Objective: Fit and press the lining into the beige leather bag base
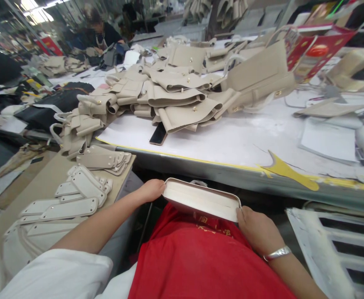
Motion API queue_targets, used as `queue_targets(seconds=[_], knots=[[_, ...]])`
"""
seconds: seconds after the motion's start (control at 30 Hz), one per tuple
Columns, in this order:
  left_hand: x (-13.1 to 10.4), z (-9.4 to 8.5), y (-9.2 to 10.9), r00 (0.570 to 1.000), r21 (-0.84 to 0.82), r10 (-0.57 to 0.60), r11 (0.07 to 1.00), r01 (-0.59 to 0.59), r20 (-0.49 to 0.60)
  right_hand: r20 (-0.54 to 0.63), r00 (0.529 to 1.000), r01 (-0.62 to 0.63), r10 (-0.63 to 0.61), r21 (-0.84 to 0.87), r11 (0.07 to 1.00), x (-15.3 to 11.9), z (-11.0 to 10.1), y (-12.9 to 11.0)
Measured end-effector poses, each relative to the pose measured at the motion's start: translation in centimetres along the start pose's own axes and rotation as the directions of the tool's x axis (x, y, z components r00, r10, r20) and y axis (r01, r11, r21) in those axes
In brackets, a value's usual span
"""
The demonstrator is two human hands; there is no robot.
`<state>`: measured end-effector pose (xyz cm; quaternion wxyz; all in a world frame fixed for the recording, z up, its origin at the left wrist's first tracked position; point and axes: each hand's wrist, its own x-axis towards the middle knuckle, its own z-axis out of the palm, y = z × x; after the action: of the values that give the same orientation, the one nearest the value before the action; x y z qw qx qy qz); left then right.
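Below the table edge (200, 164), hands (152, 190) (257, 228) grip panel (200, 200).

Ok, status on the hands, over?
Left hand and right hand grip the ends of a cream panel at lap level. Table edge just ahead.

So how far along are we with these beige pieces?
Done, it seems: flat tabs stacked on the side board. In hand: left hand and right hand hold one cream panel at the lap. Left, apparently: the beige heap on the white table.
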<state>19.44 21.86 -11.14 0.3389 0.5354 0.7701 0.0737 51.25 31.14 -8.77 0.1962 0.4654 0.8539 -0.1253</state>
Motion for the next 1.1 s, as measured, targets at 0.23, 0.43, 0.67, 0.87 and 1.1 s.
queue_targets(seconds=[0.23,0.43,0.67,0.87,1.1], knots=[[0.2,-0.4,-0.6,0.986,-0.222,-0.017,0.974,0.054,0.166,0.012,0.999,0.042,-0.043,0.093,0.995,0.2,0.5,0.7],[-0.2,-0.1,-1.7,0.972,-0.551,0.012,0.825,0.123,0.235,-0.036,0.999,0.017,-0.011,0.160,0.987,0.0,0.0,1.0],[-0.7,1.3,-1.9,0.999,-0.455,-0.020,0.890,0.030,0.025,-0.009,0.998,-0.062,0.062,0.038,0.997,0.1,0.0,0.3],[-0.5,0.7,0.4,0.985,-0.067,-0.013,0.998,0.002,-0.174,-0.006,0.997,-0.075,0.075,0.025,0.997,0.2,-0.1,0.0],[-0.2,-0.2,-1.9,0.997,-0.321,0.027,0.947,0.000,0.077,-0.016,1.000,-0.016,0.017,0.044,0.999,0.3,-0.6,0.3]])
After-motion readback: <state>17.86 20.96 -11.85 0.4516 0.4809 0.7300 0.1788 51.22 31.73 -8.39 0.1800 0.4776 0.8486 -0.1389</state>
